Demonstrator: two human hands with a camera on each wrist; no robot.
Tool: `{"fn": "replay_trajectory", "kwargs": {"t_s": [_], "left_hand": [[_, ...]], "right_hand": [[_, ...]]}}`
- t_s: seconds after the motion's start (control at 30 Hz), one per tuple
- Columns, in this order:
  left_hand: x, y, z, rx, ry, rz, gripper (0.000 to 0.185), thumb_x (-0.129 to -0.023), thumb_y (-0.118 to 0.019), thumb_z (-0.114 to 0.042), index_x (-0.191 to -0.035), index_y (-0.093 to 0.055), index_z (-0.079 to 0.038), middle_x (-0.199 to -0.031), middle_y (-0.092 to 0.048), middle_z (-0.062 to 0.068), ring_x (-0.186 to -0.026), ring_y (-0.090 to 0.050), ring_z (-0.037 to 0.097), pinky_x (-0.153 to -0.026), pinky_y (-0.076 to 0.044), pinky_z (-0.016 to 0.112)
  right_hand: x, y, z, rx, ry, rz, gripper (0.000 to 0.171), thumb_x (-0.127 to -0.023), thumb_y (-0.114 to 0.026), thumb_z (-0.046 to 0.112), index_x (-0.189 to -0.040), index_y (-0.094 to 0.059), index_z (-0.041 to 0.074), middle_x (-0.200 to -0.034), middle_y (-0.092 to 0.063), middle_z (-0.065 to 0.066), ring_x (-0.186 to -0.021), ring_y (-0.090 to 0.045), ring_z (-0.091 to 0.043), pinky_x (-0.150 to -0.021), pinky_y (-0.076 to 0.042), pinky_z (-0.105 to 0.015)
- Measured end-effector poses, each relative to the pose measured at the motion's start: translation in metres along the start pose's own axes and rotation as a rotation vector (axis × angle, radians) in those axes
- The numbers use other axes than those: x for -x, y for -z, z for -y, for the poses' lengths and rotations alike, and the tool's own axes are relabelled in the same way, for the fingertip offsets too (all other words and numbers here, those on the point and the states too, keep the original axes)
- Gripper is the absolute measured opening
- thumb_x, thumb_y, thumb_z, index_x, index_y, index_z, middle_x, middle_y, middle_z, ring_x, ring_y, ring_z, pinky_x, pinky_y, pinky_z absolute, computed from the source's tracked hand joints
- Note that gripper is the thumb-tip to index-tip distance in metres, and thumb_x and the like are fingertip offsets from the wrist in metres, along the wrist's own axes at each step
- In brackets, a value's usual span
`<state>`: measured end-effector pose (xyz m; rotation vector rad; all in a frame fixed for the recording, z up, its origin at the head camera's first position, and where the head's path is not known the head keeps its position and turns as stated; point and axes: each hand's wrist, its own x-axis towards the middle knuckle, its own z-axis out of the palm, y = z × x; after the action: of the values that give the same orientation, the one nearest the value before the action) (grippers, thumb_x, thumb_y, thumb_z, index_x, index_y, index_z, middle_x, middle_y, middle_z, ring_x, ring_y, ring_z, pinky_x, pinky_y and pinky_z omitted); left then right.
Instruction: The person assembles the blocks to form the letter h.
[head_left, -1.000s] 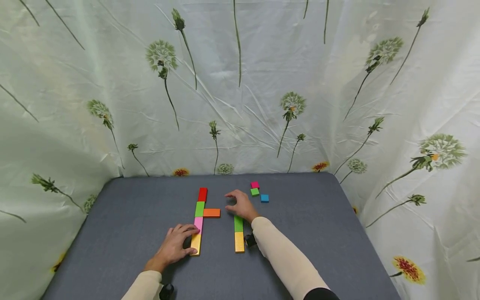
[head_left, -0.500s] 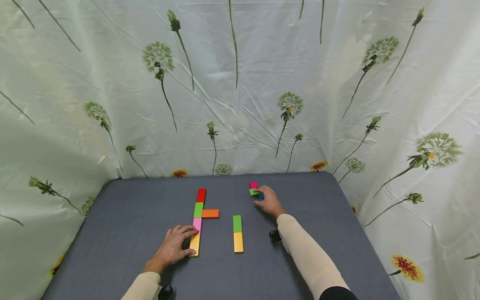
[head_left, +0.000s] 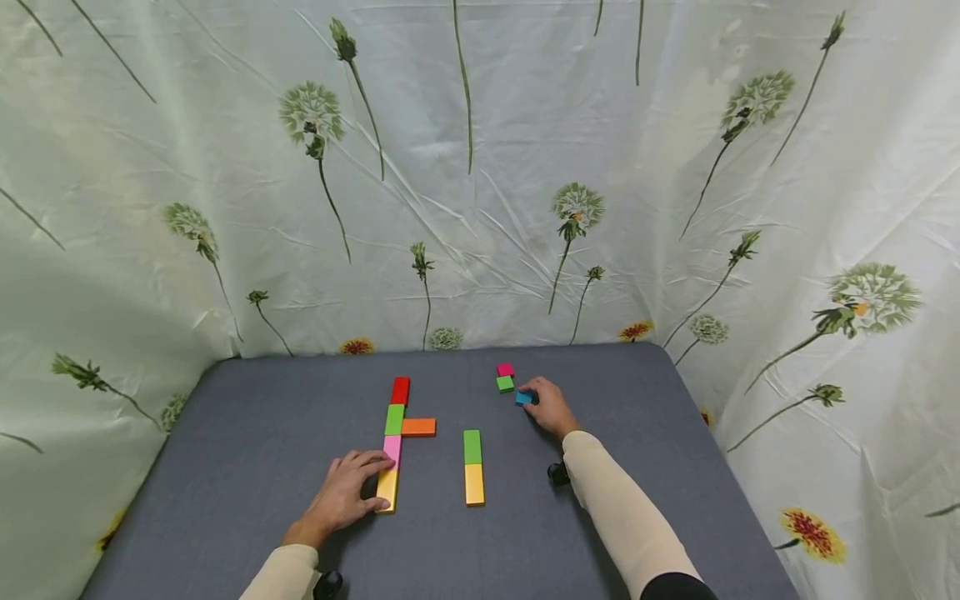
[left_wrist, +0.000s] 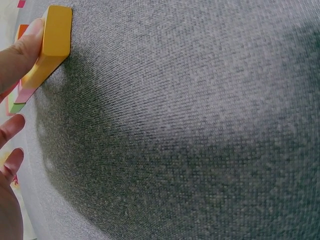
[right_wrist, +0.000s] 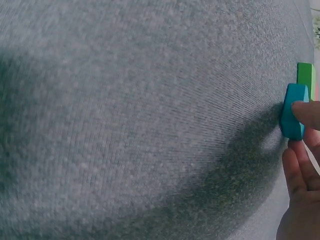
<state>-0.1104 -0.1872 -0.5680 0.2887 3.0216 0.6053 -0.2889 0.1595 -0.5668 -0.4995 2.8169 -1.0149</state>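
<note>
My right hand pinches a small blue block between thumb and fingers; the right wrist view shows the thumb against the blue block. Just left of it lie a small green block and a magenta block. With relaxed fingers, my left hand rests on a line of blocks. Its thumb touches the yellow block and a fingertip touches the pink block. A green block and a red block continue that line, with an orange block sticking out rightward.
Between the hands, a green block and a yellow block lie end to end as a second line. The grey cloth-covered table meets a flowered curtain at the back and sides.
My right hand has moved right and back from above the second line to the small blocks, and now pinches the blue block. My left hand stays on its line.
</note>
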Motion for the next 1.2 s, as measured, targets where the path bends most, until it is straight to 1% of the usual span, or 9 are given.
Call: {"fn": "replay_trajectory", "kwargs": {"t_s": [0.3, 0.6, 0.73, 0.93, 1.03, 1.2], "left_hand": [[0.0, 0.0, -0.002, -0.011, 0.005, 0.007, 0.059, -0.067, -0.087, -0.03, -0.121, -0.067, -0.013, -0.126, -0.06, 0.003, -0.113, -0.051, 0.025, -0.088, -0.036, 0.046], [-0.002, 0.003, -0.002, 0.001, -0.006, 0.015, 0.058, -0.067, -0.087, -0.028, -0.12, -0.067, -0.013, -0.126, -0.059, 0.004, -0.113, -0.051, 0.026, -0.088, -0.036, 0.047], [-0.001, 0.002, -0.001, -0.011, -0.012, 0.016, 0.059, -0.068, -0.087, -0.029, -0.121, -0.067, -0.013, -0.126, -0.059, 0.003, -0.113, -0.051, 0.026, -0.088, -0.036, 0.047], [-0.001, 0.002, 0.0, -0.018, -0.001, 0.02, 0.058, -0.067, -0.087, -0.028, -0.12, -0.067, -0.013, -0.125, -0.06, 0.004, -0.112, -0.051, 0.026, -0.089, -0.036, 0.048], [-0.001, 0.001, -0.001, -0.021, 0.006, 0.025, 0.059, -0.067, -0.087, -0.029, -0.12, -0.067, -0.013, -0.126, -0.059, 0.004, -0.113, -0.051, 0.026, -0.088, -0.036, 0.048], [0.0, 0.002, -0.002, -0.023, 0.003, 0.023, 0.059, -0.068, -0.087, -0.029, -0.121, -0.067, -0.013, -0.126, -0.059, 0.004, -0.113, -0.051, 0.026, -0.088, -0.036, 0.048]], "right_hand": [[0.003, 0.002, -0.002, -0.024, -0.039, 0.003, 0.028, -0.083, -0.071, -0.001, -0.111, -0.068, -0.001, -0.105, -0.063, -0.012, -0.097, -0.059, -0.026, -0.087, -0.047, -0.043], [0.005, 0.005, -0.002, -0.028, -0.036, 0.006, 0.028, -0.084, -0.07, -0.002, -0.111, -0.068, -0.001, -0.104, -0.064, -0.012, -0.096, -0.06, -0.026, -0.086, -0.048, -0.043], [0.005, 0.005, 0.0, -0.022, -0.001, 0.02, 0.027, -0.084, -0.07, -0.001, -0.111, -0.068, -0.001, -0.103, -0.064, -0.012, -0.095, -0.06, -0.026, -0.084, -0.048, -0.042], [0.005, 0.004, 0.008, -0.034, 0.068, 0.022, 0.027, -0.083, -0.071, 0.0, -0.11, -0.069, -0.001, -0.102, -0.064, -0.011, -0.092, -0.061, -0.024, -0.082, -0.05, -0.041], [0.006, 0.003, 0.014, -0.037, 0.087, 0.031, 0.027, -0.083, -0.072, 0.0, -0.109, -0.069, -0.001, -0.102, -0.064, -0.011, -0.092, -0.062, -0.024, -0.082, -0.05, -0.04], [0.008, 0.0, 0.026, -0.061, 0.111, 0.07, 0.029, -0.082, -0.072, 0.0, -0.111, -0.069, -0.001, -0.103, -0.064, -0.011, -0.093, -0.063, -0.025, -0.083, -0.051, -0.039]]}}
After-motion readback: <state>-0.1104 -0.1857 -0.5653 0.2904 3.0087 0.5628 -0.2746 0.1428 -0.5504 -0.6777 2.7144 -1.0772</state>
